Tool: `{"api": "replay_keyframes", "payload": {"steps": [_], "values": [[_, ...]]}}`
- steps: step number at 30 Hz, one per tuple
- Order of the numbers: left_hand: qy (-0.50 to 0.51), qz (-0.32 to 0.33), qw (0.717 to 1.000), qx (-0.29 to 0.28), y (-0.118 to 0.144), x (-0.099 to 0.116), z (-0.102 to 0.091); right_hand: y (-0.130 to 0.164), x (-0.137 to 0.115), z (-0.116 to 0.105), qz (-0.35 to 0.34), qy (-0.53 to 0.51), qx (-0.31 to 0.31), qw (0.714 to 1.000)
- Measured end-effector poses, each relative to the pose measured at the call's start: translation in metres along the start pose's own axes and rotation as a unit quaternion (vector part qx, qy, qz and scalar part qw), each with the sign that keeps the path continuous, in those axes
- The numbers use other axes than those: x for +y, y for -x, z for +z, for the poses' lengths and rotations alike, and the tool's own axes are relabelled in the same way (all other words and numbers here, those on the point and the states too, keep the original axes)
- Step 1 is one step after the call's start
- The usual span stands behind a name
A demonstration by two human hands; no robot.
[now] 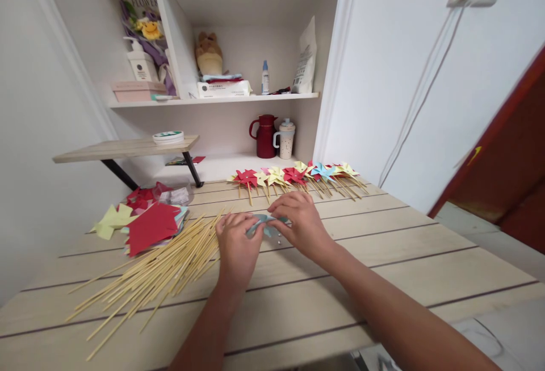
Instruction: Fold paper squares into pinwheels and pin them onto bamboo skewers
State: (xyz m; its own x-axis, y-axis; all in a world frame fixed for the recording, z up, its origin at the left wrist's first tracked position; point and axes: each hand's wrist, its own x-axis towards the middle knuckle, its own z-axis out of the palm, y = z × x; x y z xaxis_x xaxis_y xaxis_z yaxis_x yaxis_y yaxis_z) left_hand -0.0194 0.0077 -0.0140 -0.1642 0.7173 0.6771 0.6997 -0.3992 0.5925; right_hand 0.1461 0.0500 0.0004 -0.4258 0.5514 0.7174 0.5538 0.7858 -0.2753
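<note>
Both hands meet over the middle of the table around a light blue paper pinwheel piece (263, 220), which is bent into a curve. My left hand (239, 240) is closed on its left side, thumb and fingers pinching the paper. On the right side, my right hand (300, 220) grips it between thumb and fingertips. Part of the paper is hidden by the fingers. Just below it on the tabletop lie tiny shiny bits (279, 240), too small to name. A loose heap of thin wooden sticks (166, 274) spreads beside my left hand.
Finished pinwheels on sticks (293, 175) lie in a row at the back. Cut paper sheets (154, 228) are piled at the left, near a small raised shelf (128, 148). A red jug (266, 137) and a lidded cup (286, 139) stand behind.
</note>
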Motion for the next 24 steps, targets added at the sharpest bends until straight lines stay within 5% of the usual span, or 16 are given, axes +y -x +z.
{"api": "replay_keyframes", "payload": {"steps": [3,7,12,19,24], "values": [[0.139,-0.13,0.982,0.001,-0.002,-0.003,-0.001,-0.002,0.001,-0.003,0.048,-0.046,0.06,0.996],[0.269,-0.303,0.914,0.017,-0.002,-0.012,-0.002,-0.004,0.01,-0.007,0.142,-0.145,0.111,0.973],[0.322,-0.385,0.863,0.051,-0.003,-0.019,-0.001,-0.001,0.025,0.003,0.259,-0.323,0.067,0.908],[0.33,-0.342,0.88,0.0,0.001,-0.011,0.001,0.0,0.01,0.009,0.266,-0.344,-0.034,0.9],[0.308,-0.288,0.906,-0.047,0.004,-0.005,0.002,-0.002,0.004,0.008,0.25,-0.334,-0.038,0.908]]}}
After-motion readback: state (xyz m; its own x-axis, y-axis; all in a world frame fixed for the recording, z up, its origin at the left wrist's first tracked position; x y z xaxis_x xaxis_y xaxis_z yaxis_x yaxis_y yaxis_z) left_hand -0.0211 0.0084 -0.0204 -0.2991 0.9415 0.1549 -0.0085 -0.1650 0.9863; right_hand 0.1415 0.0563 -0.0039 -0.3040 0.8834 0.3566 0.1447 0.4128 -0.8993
